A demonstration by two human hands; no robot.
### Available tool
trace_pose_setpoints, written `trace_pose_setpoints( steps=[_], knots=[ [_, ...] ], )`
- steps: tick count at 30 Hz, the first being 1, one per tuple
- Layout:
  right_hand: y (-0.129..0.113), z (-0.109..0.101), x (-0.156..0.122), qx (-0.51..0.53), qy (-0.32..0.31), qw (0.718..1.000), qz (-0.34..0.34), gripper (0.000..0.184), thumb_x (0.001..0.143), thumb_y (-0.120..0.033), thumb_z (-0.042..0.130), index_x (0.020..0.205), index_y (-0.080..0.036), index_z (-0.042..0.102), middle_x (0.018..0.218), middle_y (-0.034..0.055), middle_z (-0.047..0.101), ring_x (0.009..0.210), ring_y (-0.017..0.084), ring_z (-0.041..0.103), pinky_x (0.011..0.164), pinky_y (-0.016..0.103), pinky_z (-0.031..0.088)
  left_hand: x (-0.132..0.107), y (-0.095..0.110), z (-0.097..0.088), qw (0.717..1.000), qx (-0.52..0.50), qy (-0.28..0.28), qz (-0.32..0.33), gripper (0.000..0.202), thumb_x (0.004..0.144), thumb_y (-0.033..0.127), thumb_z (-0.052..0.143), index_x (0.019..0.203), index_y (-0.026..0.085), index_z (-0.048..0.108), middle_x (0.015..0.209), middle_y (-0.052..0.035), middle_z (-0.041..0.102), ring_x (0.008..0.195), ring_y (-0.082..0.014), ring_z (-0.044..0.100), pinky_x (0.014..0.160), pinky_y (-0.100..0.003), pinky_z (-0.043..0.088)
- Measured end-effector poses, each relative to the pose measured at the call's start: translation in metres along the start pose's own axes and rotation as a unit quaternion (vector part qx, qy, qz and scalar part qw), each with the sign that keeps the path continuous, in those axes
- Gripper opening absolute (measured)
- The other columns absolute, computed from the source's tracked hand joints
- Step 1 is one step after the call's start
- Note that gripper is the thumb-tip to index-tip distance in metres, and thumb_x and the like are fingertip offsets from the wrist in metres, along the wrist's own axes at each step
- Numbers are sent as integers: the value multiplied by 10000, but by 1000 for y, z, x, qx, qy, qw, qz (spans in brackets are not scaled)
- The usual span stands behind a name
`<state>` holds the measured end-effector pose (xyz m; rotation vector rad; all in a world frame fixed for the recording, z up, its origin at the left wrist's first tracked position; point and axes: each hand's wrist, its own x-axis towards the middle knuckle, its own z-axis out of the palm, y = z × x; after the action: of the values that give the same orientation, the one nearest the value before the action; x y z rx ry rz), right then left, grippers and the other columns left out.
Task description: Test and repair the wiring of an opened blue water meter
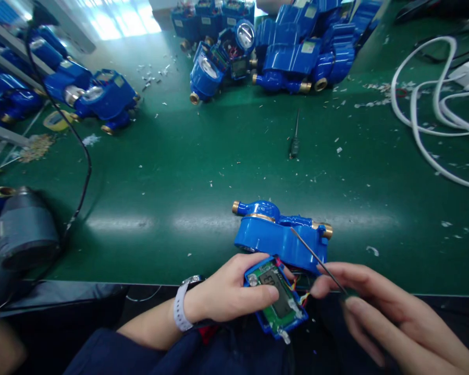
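We noted the display module (284,306) at the desk's front edge, beyond the desk (160,177) on the lap side, in the left hand (230,294). That grip was closed around it, thumb across the screen; we judged this left the circuit face turned up for viewing. Coloured wires (305,298) emerged on its right; we could not trace their far ends. The right hand (391,312) held a screwdriver (315,253) in a narrow finger grip, shaft slanting up-left before the blue meter (283,240), perhaps for fine control. Whether the tip touched, we could not tell. The meter lay just behind the module, presumably so the leads had slack.

Room: we saw open surface behind the meter up to a second screwdriver (294,146); more meters (293,54) bounded the back, a white cable (414,112) the right.
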<state>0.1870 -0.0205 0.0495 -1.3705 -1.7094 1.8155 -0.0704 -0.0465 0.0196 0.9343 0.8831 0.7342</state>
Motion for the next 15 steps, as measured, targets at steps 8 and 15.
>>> trace_pose_setpoints(
  steps=[8,15],
  knots=[
    [0,4,18,-35,60,992,-106,260,990,-396,527,1231,-329,601,1024,24,678,575,105,533,532,189,505,12,-20,16,984,-129,-118,-24,679,814,563,649,1348,168,510,1283,-125,621,1128,-282,596,992,-399,424],
    [10,-6,29,17,50,987,-153,249,973,-272,533,1206,-279,619,1091,40,669,745,131,620,586,198,532,38,-56,26,932,-293,-183,-113,791,609,461,779,1291,118,570,1237,-166,662,1173,-351,608,1048,-468,403]
  ],
)
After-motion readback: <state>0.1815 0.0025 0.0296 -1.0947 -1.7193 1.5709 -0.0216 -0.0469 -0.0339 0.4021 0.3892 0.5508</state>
